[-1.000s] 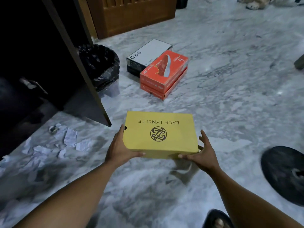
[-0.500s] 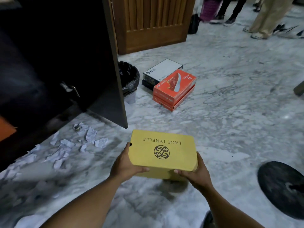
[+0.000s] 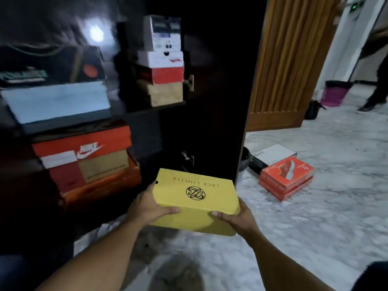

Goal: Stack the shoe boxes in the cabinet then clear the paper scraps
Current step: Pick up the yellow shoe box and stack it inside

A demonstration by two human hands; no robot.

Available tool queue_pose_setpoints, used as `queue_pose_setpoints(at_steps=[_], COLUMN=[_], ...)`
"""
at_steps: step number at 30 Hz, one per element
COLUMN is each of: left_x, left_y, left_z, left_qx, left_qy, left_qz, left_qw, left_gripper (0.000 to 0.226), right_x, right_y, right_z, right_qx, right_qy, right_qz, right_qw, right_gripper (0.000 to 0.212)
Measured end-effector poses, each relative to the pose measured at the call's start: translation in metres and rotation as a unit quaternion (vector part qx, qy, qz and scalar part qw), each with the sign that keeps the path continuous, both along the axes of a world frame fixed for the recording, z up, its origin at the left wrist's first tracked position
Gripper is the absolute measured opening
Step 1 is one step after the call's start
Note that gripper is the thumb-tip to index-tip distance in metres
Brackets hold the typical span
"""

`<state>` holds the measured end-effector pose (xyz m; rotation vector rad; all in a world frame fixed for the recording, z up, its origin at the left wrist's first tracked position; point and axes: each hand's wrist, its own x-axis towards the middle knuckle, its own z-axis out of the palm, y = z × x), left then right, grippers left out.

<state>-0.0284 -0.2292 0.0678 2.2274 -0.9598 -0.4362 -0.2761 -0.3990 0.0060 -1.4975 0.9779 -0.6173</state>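
Observation:
A yellow shoe box [image 3: 196,194] marked LACE LYNELLE hangs above the floor in front of the dark cabinet [image 3: 147,131]. My left hand [image 3: 147,208] grips its left near corner and my right hand [image 3: 237,219] grips its right near corner, thumbs on the lid. Inside the cabinet at the left sits a red Nike box [image 3: 84,158] under a pale box [image 3: 56,103]. A stack of several boxes [image 3: 163,59] stands on an upper shelf. On the floor to the right lie a red box [image 3: 286,177] and a black-and-white box [image 3: 273,154]. Paper scraps are out of sight.
The cabinet's open dark door [image 3: 212,91] stands just right of the yellow box. A wooden door [image 3: 289,59] is behind it. A person's legs [image 3: 375,91] and a pink bin [image 3: 336,93] are at the far right on the marble floor [image 3: 315,227].
I have lifted the yellow box higher and toward the cabinet. My view has swung up and left, so the shelves with boxes show and the scraps and black bin have left the frame.

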Motion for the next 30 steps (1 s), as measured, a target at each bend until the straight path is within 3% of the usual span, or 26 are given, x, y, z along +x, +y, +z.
queue_pose_setpoints(at_steps=[3, 5, 7, 10, 15, 20, 26, 30], left_x=[0.029, 0.045, 0.062, 0.088, 0.125, 0.167, 0.222, 0.259], left_y=[0.030, 0.044, 0.060, 0.079, 0.100, 0.099, 0.083, 0.078], left_z=[0.070, 0.111, 0.151, 0.205, 0.273, 0.317, 0.350, 0.356], left_qx=[-0.104, -0.146, -0.177, -0.210, -0.274, -0.339, -0.350, -0.366], left_qy=[-0.011, -0.038, -0.071, -0.117, -0.157, -0.163, -0.193, -0.222], left_qz=[0.025, 0.060, 0.100, 0.141, 0.174, 0.235, 0.310, 0.334], left_qw=[0.994, 0.987, 0.976, 0.960, 0.933, 0.896, 0.863, 0.840], left_gripper=[0.110, 0.106, 0.112, 0.122, 0.140, 0.108, 0.123, 0.118], right_x=[0.053, 0.083, 0.114, 0.151, 0.207, 0.279, 0.360, 0.410], right_y=[0.004, 0.004, 0.011, 0.019, 0.025, 0.030, 0.008, 0.000], right_z=[0.063, 0.105, 0.155, 0.223, 0.302, 0.361, 0.394, 0.402], right_qx=[-0.032, -0.053, -0.089, -0.128, -0.170, -0.184, -0.215, -0.248], right_qy=[-0.037, -0.072, -0.091, -0.138, -0.179, -0.214, -0.257, -0.269], right_qz=[0.047, 0.070, 0.088, 0.114, 0.135, 0.156, 0.154, 0.149], right_qw=[0.998, 0.994, 0.988, 0.975, 0.959, 0.947, 0.929, 0.919], right_gripper=[0.114, 0.116, 0.112, 0.083, 0.064, 0.051, 0.068, 0.082])
